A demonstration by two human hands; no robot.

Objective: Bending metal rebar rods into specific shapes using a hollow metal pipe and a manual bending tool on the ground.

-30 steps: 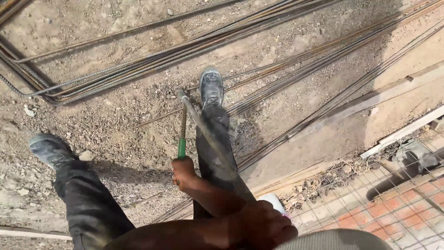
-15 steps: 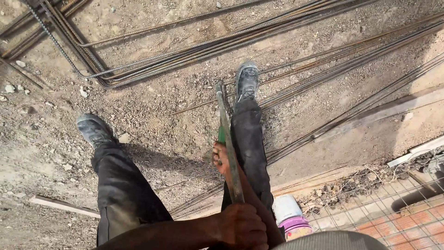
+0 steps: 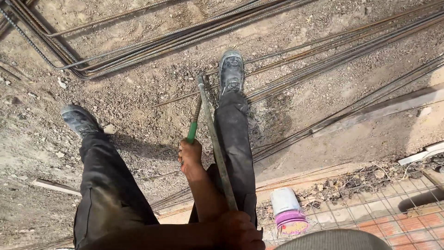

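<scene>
— Gravelly ground (image 3: 138,92) w/ rebar bundles (image 3: 152,44). Hands?
— Right hand (image 3: 190,157) is gripping a green-handled tool (image 3: 193,127); left hand (image 3: 238,230) is clutching a long steel bar (image 3: 213,139) (tip resting by the right boot (image 3: 231,69)).

I stand outdoors on bare, gravelly ground (image 3: 138,92) in hard sunlight that throws sharp shadows under me. Long bundles of rebar (image 3: 152,44) lie across the far side of the ground, more bars (image 3: 351,51) run off toward the far right corner, and a pale plank (image 3: 55,186) lies near the left. At the near right, wire mesh (image 3: 397,203) covers reddish tiles beside a white container with a purple lid (image 3: 289,210).
</scene>
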